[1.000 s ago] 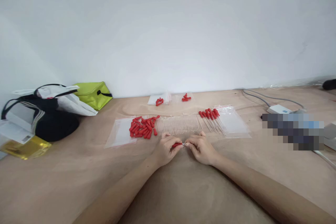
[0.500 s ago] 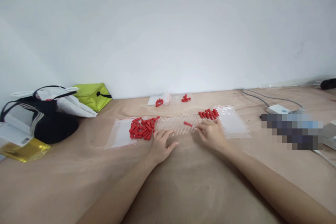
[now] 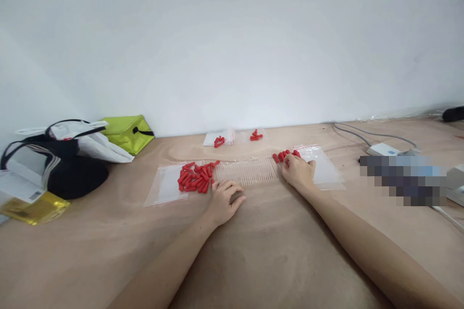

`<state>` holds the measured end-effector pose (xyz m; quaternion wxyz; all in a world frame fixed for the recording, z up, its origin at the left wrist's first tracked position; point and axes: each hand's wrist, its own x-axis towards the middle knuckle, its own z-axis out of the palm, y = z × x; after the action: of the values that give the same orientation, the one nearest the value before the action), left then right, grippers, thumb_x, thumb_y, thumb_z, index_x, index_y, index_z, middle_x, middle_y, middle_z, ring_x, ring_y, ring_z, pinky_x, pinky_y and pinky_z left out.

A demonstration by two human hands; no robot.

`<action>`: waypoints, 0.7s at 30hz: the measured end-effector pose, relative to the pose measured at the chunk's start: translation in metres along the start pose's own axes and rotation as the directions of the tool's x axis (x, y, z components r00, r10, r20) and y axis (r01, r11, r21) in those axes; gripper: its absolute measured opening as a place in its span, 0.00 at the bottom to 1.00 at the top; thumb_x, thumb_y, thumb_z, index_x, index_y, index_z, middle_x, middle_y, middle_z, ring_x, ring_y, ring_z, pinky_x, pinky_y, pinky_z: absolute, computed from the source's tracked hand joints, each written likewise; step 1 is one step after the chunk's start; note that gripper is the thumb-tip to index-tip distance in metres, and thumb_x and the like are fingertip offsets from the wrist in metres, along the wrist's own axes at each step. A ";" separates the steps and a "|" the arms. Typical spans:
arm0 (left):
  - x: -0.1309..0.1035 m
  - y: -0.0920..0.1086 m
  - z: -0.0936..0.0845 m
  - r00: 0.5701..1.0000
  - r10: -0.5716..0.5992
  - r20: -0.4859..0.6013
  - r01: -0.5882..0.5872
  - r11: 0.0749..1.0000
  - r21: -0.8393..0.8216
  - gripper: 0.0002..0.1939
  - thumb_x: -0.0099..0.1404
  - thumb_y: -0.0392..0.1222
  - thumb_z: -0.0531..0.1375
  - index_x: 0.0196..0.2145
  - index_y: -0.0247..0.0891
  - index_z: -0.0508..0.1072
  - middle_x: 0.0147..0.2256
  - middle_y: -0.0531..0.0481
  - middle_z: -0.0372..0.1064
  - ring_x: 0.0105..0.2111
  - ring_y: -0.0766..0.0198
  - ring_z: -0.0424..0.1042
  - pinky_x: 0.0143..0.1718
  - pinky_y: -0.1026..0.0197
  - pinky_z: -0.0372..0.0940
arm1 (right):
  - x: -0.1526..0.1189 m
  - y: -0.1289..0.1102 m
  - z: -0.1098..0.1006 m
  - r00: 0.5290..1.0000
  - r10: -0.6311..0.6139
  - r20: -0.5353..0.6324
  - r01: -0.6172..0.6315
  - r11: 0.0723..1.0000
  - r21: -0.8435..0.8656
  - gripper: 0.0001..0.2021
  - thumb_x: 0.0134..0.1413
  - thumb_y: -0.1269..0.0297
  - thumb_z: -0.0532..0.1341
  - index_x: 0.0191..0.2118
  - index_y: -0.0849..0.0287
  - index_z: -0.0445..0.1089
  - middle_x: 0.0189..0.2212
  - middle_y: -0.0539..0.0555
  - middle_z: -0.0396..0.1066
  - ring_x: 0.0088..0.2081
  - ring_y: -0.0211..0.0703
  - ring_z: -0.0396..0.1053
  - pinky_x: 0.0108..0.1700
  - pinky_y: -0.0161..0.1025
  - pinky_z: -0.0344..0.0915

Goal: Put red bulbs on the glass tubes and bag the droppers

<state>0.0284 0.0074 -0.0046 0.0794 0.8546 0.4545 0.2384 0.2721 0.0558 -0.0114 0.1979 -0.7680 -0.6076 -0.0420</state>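
Note:
My left hand [image 3: 225, 203] lies on the table with fingers apart, its fingertips at the lower left end of a row of thin clear tubes [image 3: 246, 172]. Just left of it is a heap of red rubber bulbs [image 3: 195, 177], each with a fat end and a narrow neck. At the right end of the tubes, my right hand [image 3: 299, 170] is closed over a short row of red rubber bulbs [image 3: 280, 156]. Its fingers curl down onto one of them, partly hiding it and the row.
Clear zip bags lie on the left [image 3: 163, 186] and right [image 3: 324, 171]. Two small bags with red bulbs [image 3: 219, 141] are near the wall. A black cap [image 3: 76, 174] and green pouch [image 3: 128, 134] stand left; a white power adapter [image 3: 384, 150] with cables sits right.
My right hand has moved right and up, from the tubes onto the row of red bulbs. The single red bulb over the tubes has gone from there. My left hand has hardly moved.

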 end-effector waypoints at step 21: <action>0.015 -0.033 -0.042 0.906 -0.386 -0.174 0.418 0.751 0.511 0.13 0.51 0.51 0.56 0.20 0.38 0.71 0.30 0.42 0.67 0.36 0.48 0.64 0.37 0.48 0.54 | 0.010 -0.028 0.011 0.995 -0.067 0.079 0.075 0.992 -0.104 0.14 0.48 0.67 0.50 0.33 0.65 0.71 0.35 0.64 0.70 0.44 0.53 0.61 0.45 0.50 0.44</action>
<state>-0.0091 0.0351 0.0257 -0.1264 0.7170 0.6776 0.1034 0.2464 0.0741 -0.0116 0.1319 -0.7565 -0.6384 -0.0522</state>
